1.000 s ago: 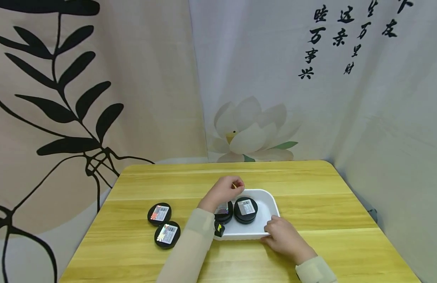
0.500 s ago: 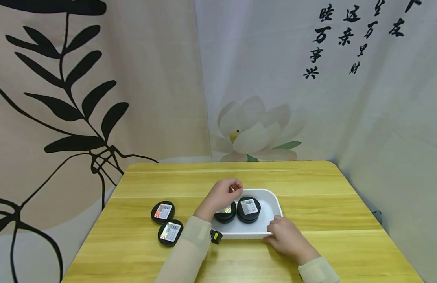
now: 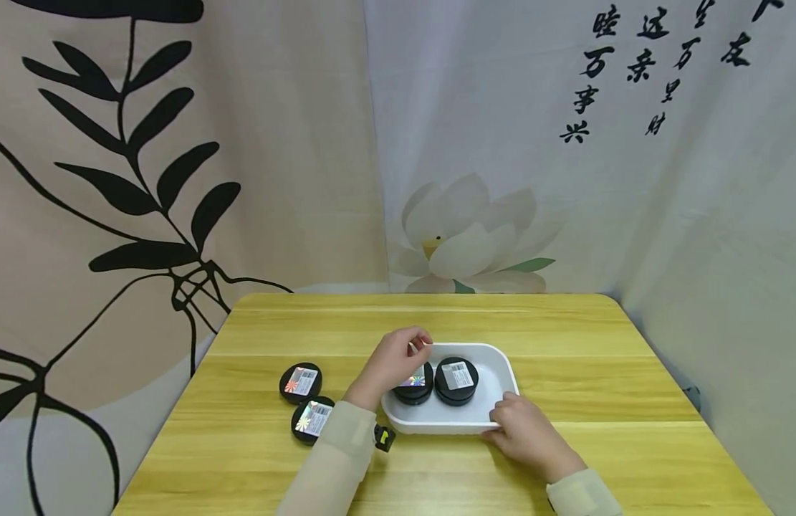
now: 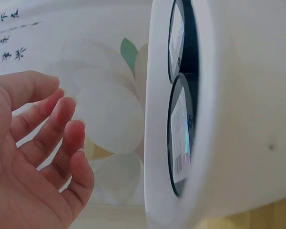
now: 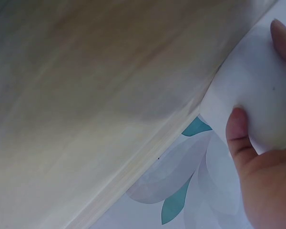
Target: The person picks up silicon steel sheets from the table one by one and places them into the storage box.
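Note:
A white tray [image 3: 497,373] stands on the wooden table, with two round black barcode-labelled containers, the left one [image 3: 415,378] and the right one [image 3: 456,378], side by side in it. My left hand [image 3: 390,364] hovers over the tray's left end, hiding part of the left container. In the left wrist view that hand [image 4: 43,148] has loosely bent fingers and holds nothing, apart from the tray's side. At the near right corner my right hand [image 3: 523,437] grips the tray, and the right wrist view shows its thumb and finger on the white wall [image 5: 262,90].
Two more round black containers, a rear one [image 3: 300,383] and a nearer one [image 3: 312,419], lie on the table left of my left forearm, which covers an edge of the nearer one. A printed curtain [image 3: 307,143] hangs behind the table [image 3: 346,326].
My left hand has drawn back to the left over the tray, uncovering more of the left container. The right hand keeps its grip on the corner. The head view has shifted slightly.

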Demonstrator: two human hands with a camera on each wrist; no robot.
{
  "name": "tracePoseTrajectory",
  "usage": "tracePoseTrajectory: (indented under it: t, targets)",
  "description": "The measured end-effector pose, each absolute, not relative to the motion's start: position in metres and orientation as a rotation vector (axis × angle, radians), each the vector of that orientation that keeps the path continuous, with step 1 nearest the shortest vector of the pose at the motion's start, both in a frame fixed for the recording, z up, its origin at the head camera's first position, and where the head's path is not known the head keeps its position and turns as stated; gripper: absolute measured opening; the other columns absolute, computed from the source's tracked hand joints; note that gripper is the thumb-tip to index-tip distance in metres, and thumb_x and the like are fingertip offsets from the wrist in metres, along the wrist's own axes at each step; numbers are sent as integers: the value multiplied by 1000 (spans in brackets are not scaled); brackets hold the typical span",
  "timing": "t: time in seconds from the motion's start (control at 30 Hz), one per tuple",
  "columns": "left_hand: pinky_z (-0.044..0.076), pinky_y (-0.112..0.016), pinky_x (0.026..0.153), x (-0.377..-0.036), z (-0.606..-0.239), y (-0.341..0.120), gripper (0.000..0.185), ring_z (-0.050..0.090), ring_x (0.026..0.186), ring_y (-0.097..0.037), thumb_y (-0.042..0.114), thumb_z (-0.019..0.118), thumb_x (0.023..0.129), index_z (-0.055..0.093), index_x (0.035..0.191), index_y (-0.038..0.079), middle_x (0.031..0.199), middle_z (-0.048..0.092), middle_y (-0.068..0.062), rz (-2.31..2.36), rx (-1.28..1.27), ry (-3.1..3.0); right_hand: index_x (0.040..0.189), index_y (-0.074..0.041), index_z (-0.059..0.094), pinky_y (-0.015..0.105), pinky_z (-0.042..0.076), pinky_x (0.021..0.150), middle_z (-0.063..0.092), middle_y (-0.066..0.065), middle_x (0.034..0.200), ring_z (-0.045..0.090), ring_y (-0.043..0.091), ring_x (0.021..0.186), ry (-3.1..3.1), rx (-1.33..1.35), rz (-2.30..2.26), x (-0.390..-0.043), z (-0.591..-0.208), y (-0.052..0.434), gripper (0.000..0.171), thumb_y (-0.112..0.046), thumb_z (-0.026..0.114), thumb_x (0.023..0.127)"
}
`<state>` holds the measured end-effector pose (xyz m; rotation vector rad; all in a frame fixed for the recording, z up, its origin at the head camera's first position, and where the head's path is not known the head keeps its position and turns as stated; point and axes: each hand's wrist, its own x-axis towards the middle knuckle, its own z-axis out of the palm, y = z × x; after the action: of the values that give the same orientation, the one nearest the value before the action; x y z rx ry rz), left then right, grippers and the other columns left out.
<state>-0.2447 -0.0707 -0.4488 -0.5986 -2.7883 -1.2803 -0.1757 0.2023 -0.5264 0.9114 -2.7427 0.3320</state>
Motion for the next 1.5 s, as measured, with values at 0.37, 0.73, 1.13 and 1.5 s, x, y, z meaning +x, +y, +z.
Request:
tracePoseTrajectory:
  t: [0.37,0.73,1.13,1.5]
  targets:
    - [47,-29,73,-236,-455,-89,13,54,77,-14,21,65,97,68,106,13,93,64,1,-1230,-510,-2735,65,-20,62,27,43,65,58,-14,68,44,6,70,-2742,906,331,-175,-523,205,28,-31,85,77]
    - [47,-35,79,-224,-466,-105,20,56,90,-21,23,66,96,67,113,12,100,63,-1,-1194,-380,-2726,64,-21,61,25,40,64,56,-15,67,40,6,69,-2733,914,323,-176,-521,206,29,-32,85,77]
    - [49,-39,84,-212,-486,-128,30,58,97,-25,22,70,93,65,121,13,106,63,-5,-1141,-255,-2684,63,-22,59,26,40,63,55,-15,66,42,6,69,-2732,911,317,-175,-521,203,31,-32,85,76]
    - [50,-43,89,-204,-497,-147,42,61,103,-31,24,71,93,60,131,14,114,62,-8,-1140,-192,-2689,63,-21,60,26,40,63,55,-14,66,42,7,69,-2729,919,328,-175,-524,203,30,-31,85,76]
